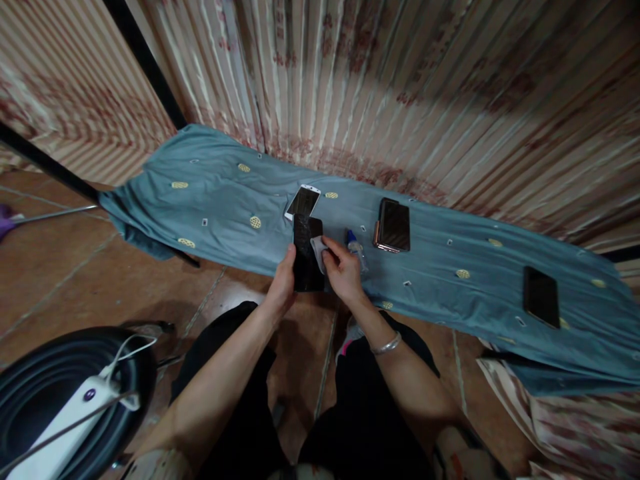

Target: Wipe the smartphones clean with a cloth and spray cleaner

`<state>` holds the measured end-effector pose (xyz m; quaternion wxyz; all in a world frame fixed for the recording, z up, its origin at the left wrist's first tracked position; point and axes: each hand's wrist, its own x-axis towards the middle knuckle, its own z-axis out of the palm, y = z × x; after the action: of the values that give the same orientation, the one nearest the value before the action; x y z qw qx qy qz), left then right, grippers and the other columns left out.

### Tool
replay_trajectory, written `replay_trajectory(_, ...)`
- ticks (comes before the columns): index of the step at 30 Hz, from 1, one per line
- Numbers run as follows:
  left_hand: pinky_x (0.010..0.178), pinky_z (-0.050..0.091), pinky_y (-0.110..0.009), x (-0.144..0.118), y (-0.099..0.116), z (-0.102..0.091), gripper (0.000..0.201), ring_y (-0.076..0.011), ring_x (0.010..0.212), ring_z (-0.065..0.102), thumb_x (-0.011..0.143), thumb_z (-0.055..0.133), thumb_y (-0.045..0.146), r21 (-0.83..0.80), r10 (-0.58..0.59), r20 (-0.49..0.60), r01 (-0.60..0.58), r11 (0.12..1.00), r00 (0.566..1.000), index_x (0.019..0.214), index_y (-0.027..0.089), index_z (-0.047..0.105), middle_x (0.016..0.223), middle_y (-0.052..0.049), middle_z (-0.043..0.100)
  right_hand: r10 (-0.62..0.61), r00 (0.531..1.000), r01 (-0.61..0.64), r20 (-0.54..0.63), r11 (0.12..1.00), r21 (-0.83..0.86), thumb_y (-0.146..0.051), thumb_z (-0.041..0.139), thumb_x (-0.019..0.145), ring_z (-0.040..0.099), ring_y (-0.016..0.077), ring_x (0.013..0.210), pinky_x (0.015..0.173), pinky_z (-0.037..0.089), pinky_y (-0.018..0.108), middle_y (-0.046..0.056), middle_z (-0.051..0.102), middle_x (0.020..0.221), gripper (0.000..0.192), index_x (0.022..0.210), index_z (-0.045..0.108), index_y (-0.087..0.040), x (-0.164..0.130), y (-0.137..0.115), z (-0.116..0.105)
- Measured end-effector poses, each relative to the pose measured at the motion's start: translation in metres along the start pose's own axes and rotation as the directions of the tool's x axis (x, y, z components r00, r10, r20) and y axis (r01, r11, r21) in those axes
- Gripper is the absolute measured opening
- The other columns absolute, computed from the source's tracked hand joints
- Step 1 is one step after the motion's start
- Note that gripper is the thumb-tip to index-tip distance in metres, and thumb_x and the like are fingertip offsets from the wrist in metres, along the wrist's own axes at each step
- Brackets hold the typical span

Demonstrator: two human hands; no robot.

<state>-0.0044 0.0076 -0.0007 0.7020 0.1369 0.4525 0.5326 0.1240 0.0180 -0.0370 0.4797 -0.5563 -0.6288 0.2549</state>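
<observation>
My left hand [283, 283] grips a black phone [306, 267] by its left edge, thumb along the side. Pinched in my right hand [344, 270] is a small grey cloth [318, 252], which lies against the phone's right part. Just beyond the held phone a white phone [303, 202] rests on the blue-green cloth cover [225, 213]. To the right of my right hand lies a small clear bottle [356, 250] with a blue cap. Farther right is a stack of dark phones [394, 225].
Another dark phone [541, 297] lies near the cover's right end. A pleated patterned curtain [320, 87] hangs behind. At lower left, a white power strip [75, 420] sits on a black round stool [30, 360]. Black poles [145, 63] stand at the left. Tiled floor [200, 300] shows below.
</observation>
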Motion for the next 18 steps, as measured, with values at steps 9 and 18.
replay_trajectory(9,0.097,0.056,-0.039,0.002,0.017,-0.005,0.05,-0.0262,0.104,0.073,0.101,0.04,0.045,-0.027,0.001,-0.025,-0.001,1.0,1.0,0.126,0.012,0.068,0.104,-0.011,0.079,0.031,0.995,-0.043,0.096,0.991,0.124,-0.021,0.058,0.088,0.068,0.0218,0.119,0.108,0.051,0.039,0.007,0.072,0.127,0.036,0.121,0.072,-0.022,-0.017,-0.009,0.007)
replay_trajectory(18,0.092,0.057,-0.038,0.007,0.028,-0.007,0.063,-0.0266,0.102,0.074,0.102,0.028,0.052,-0.01,0.053,0.028,-0.053,0.999,0.998,0.118,0.008,0.071,0.094,-0.014,0.079,0.026,0.98,-0.056,0.196,0.987,0.15,-0.024,0.06,0.088,0.069,0.0214,0.116,0.105,0.053,0.036,0.007,0.071,0.129,0.039,0.127,0.069,-0.022,-0.037,-0.021,0.002)
